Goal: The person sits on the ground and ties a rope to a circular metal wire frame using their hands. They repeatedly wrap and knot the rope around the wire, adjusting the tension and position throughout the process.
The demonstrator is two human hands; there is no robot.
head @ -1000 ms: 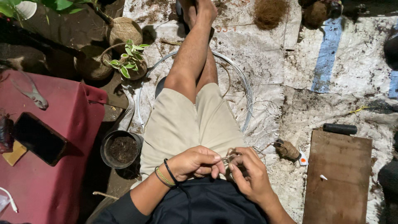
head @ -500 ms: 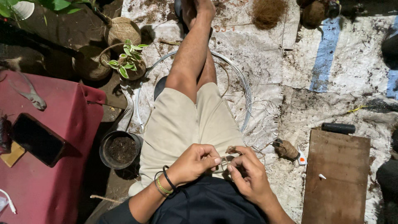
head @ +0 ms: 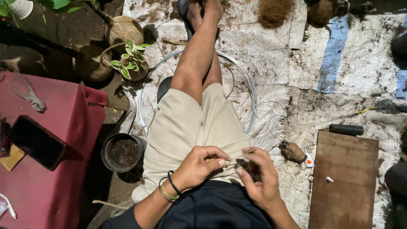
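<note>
Pinching thin wire point(head: 235, 159) btwn left hand point(head: 199, 166) & right hand point(head: 259, 178) fingers.

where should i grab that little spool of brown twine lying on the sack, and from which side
Grip the spool of twine across its wound brown middle, coming from above. It lies on its side on the white sack, apart from both hands, so its round flanks are bare. A strand seems to lead toward the right hand, so lift gently.

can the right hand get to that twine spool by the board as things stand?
Probably yes. The twine spool lies on the white sheet just right of the right hand, with nothing between them. But that hand and the left hand are both pinching a thin wire, so it would have to let go first.
</note>
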